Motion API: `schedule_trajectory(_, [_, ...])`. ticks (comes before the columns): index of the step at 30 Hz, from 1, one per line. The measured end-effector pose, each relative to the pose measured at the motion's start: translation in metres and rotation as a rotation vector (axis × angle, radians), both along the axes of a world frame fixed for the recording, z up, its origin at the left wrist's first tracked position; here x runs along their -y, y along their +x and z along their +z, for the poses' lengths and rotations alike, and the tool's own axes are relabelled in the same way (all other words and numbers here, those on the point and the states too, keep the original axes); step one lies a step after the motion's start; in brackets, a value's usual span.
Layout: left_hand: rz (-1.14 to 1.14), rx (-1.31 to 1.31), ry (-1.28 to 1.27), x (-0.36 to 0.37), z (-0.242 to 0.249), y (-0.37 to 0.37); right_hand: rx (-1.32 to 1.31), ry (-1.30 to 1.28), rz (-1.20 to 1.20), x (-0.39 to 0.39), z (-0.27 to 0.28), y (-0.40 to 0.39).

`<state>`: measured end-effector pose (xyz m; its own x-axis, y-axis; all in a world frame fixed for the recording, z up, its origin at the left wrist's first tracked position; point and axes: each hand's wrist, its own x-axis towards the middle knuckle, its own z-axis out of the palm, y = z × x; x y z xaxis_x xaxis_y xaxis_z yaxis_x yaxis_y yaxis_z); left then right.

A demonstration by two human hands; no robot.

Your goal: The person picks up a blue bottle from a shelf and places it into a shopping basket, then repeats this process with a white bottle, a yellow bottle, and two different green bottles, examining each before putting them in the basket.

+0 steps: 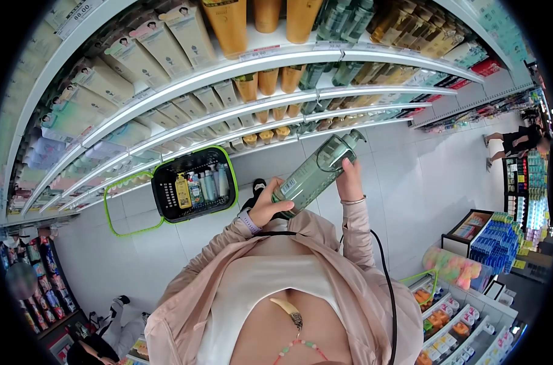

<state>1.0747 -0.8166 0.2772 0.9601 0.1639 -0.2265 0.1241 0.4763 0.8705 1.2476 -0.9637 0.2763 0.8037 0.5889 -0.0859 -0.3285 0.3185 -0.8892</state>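
Observation:
A green translucent pump bottle (310, 177) is held tilted in front of my body, its pump head up to the right. My left hand (268, 204) grips the bottom end, where a small barcode label shows. Around the upper part near the pump, my right hand (350, 180) is closed. Left of my hands, a black shopping basket (159, 193) with a green rim stands on the floor. Inside it are a yellow bottle (183, 191) and several blue and clear bottles (209, 184). The basket's green handle is folded out to the left.
Curved store shelves (246, 67) run across the front, with tubes, orange bottles (268, 82) and green pump bottles. A person (519, 141) is at the right aisle, another person (109, 340) at lower left. Blue stacked packs (495, 243) and a low display (465, 322) stand at right.

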Motion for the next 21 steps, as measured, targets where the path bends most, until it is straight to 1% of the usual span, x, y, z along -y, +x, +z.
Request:
schedule_trajectory(2, [0.049, -0.062, -0.07, 0.013, -0.011, -0.009, -0.017, -0.01, 0.006, 0.009, -0.004, -0.008])
schedule_trajectory(4, [0.089, -0.115, -0.053, 0.021, -0.032, -0.023, -0.155, 0.021, 0.028, 0.011, -0.007, -0.017])
schedule_trajectory(6, [0.15, -0.196, -0.094, 0.028, -0.045, -0.044, -0.215, 0.0, 0.076, 0.008, -0.018, -0.027])
schedule_trajectory(8, [0.249, -0.246, -0.096, 0.031, -0.042, -0.06, -0.276, -0.017, 0.157, -0.006, -0.027, -0.04])
schedule_trajectory(10, [0.346, -0.277, -0.16, 0.033, -0.043, -0.075, -0.353, 0.015, 0.221, -0.016, -0.033, -0.048])
schedule_trajectory(12, [0.432, -0.285, -0.173, 0.033, -0.044, -0.088, -0.358, -0.021, 0.282, -0.028, -0.038, -0.053])
schedule_trajectory(14, [0.499, -0.301, -0.167, 0.031, -0.044, -0.1, -0.44, -0.011, 0.313, -0.04, -0.041, -0.058])
schedule_trajectory(16, [0.547, -0.296, -0.142, 0.027, -0.043, -0.112, -0.455, -0.023, 0.358, -0.052, -0.044, -0.063])
schedule_trajectory(18, [0.665, -0.279, -0.29, 0.02, -0.044, -0.122, -0.473, -0.04, 0.378, -0.068, -0.043, -0.069])
schedule_trajectory(20, [0.722, -0.283, -0.318, 0.012, -0.056, -0.136, -0.456, -0.081, 0.395, -0.085, -0.038, -0.081])
schedule_trajectory(21, [0.777, -0.313, -0.384, 0.007, -0.058, -0.143, -0.43, -0.135, 0.408, -0.093, -0.039, -0.087])
